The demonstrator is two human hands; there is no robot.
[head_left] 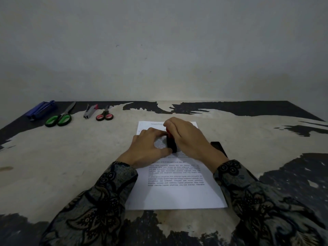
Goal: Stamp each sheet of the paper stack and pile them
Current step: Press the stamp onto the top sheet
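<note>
Head view, looking forward and down at a worn tabletop [71, 157] with a pale middle and dark patches toward its edges. A stack of printed paper [175, 192] lies at the centre of the near half, its long axis running from the near edge toward the far edge, its short bottom side close to the near edge. Both hands meet over the upper middle of the top sheet. The right hand [188, 137] curls over a stamp [171, 143], a black body with a red top, standing on the page; its fingers wrap the top and far side. The left hand [150, 148] sits just to the left, thumb and forefinger touching the stamp's left side, the other fingers lying on the paper. Whether the left hand is pinching the stamp or only steadying it cannot be told. The stamp is between the two hands, touching both, with the right hand carrying the grip, so the press, judged from this, goes straight down from the right. A dark flat object [219, 148], perhaps an ink pad, lies just off the paper's right side, partly hidden by the right wrist. Along the far left edge lie blue pens [41, 110], green scissors [59, 118], a stapler [90, 110] and red scissors [104, 115], well apart from the paper. No second pile is visible.
</note>
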